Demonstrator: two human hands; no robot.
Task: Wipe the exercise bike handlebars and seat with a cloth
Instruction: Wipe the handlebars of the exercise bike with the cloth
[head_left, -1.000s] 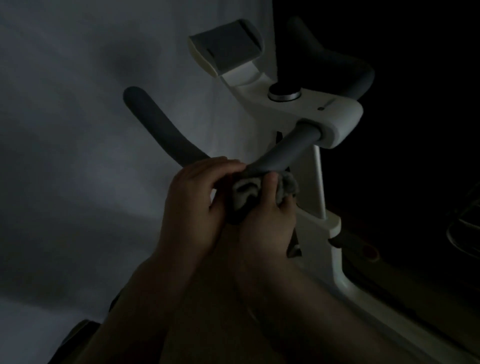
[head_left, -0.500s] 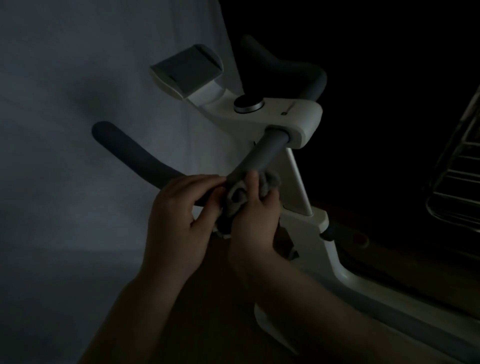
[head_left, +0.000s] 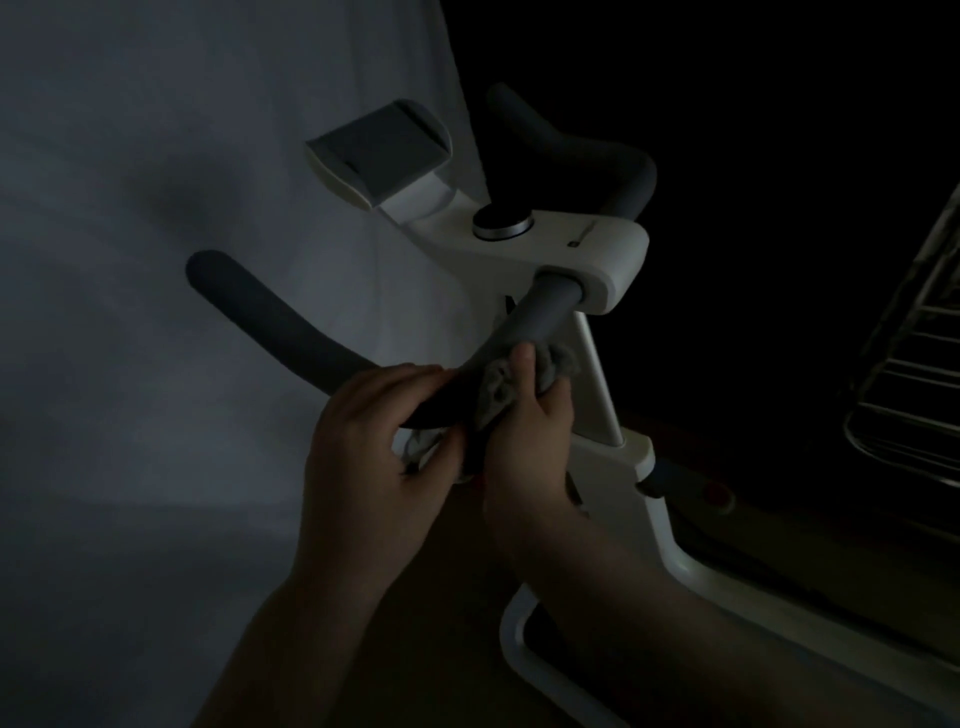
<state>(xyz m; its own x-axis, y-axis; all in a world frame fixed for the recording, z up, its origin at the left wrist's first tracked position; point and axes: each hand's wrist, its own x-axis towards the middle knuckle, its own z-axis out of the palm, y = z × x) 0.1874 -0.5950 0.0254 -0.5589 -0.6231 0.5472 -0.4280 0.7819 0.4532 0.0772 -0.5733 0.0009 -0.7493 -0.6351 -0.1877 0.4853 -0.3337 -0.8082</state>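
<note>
Head view: I see my left hand (head_left: 363, 447) curled round the grey handlebar (head_left: 291, 325), and my right hand (head_left: 530, 441) pinching the grey cloth (head_left: 501, 392) against it. Farther off sit the white console (head_left: 582, 249), phone holder (head_left: 379, 150) and a wire rack (head_left: 914, 374).

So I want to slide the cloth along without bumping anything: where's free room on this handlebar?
The dark grey padded handlebar is bare from the left hand out to its rounded tip. Toward the white console housing only a short bare stretch remains. The bend is crowded: the right hand holds the grey cloth there.
</note>
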